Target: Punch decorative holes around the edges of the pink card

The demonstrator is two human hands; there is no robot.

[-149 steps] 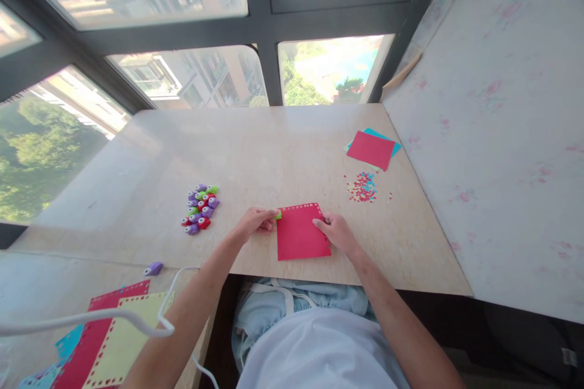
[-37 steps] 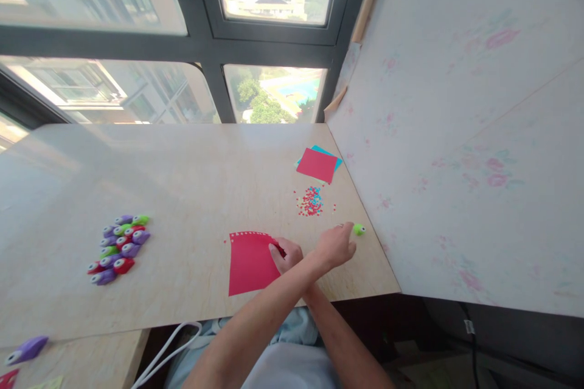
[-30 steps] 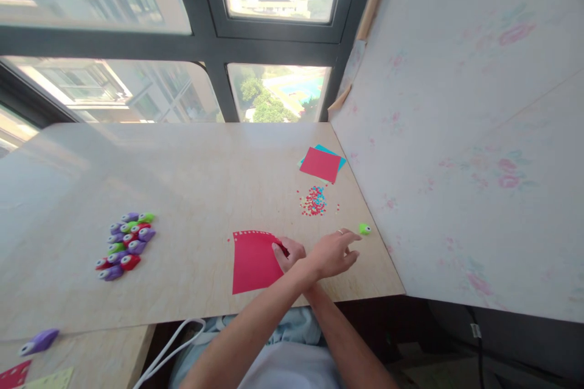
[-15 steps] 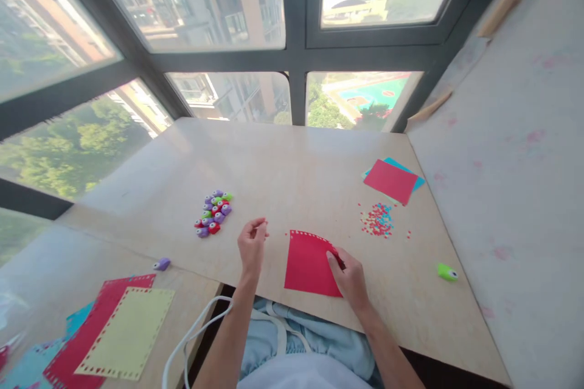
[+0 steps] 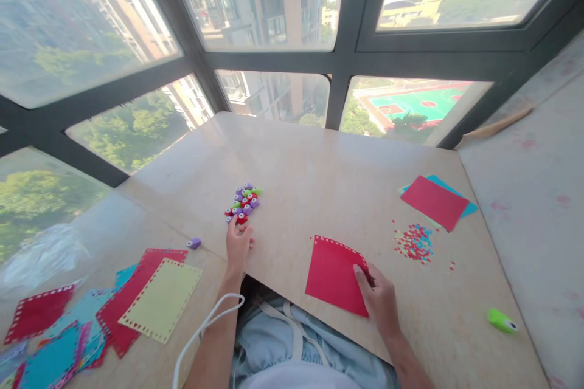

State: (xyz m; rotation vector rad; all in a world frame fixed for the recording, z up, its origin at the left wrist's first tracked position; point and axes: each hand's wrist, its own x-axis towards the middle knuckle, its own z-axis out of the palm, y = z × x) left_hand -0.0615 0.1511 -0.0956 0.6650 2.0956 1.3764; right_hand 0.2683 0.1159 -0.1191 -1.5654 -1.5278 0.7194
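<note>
A red sheet of paper [image 5: 335, 276] with small holes punched along its top edge lies in front of me, its upper right side pinched between the thumb and fingers of my right hand [image 5: 381, 295]. To the left, a cluster of small craft paper punches [image 5: 246, 199] in purple, red and green sits on the table. My left hand [image 5: 238, 240] is at the near end of this cluster, its fingers closed on a purple punch [image 5: 229, 219] that they partly cover.
Punched paper bits [image 5: 415, 243] lie right, below stacked red and blue sheets [image 5: 435, 202]. A green punch [image 5: 502, 320] is near the wall; a purple one [image 5: 194, 244] is left. Punched sheets [image 5: 162, 298], clear plastic [image 5: 45, 252] and a white cord [image 5: 201, 328] occupy the left side.
My left hand has moved from beside the red sheet to the cluster of punches. My right hand still holds the sheet. The view has turned left.
</note>
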